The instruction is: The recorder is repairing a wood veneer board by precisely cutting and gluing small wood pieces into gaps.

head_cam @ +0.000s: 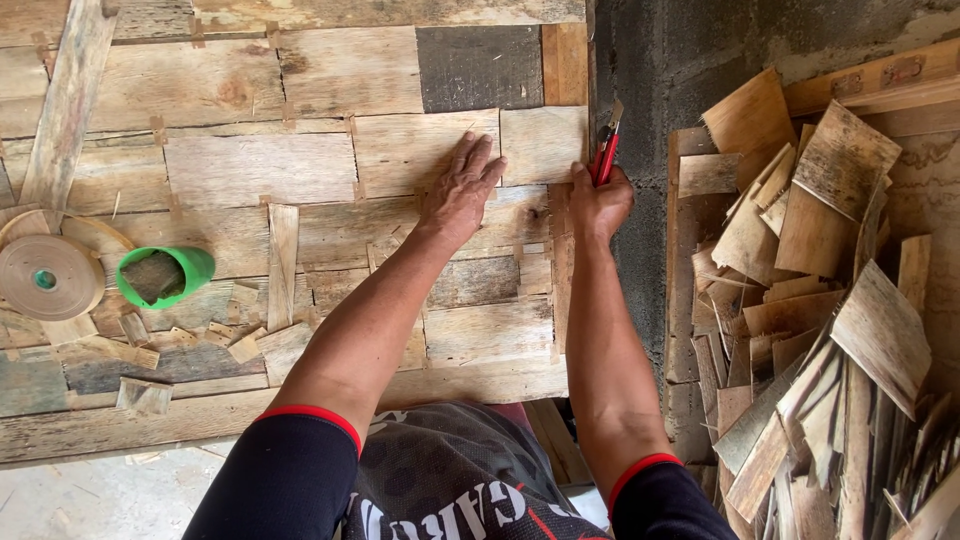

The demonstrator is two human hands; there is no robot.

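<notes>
The right hand (598, 203) is closed in a fist around one red utility knife (606, 152), whose blade projects toward 12 o'clock at the right edge of the veneer sheet (300, 165). The left hand (462, 188), at 9 o'clock from the knife, lies flat with fingers spread, pressing the sheet. One green cup (165, 276) and one tape roll (47, 277) lie well apart at 8 o'clock. A pile of veneer offcuts (815, 300) occupies 4 o'clock.
</notes>
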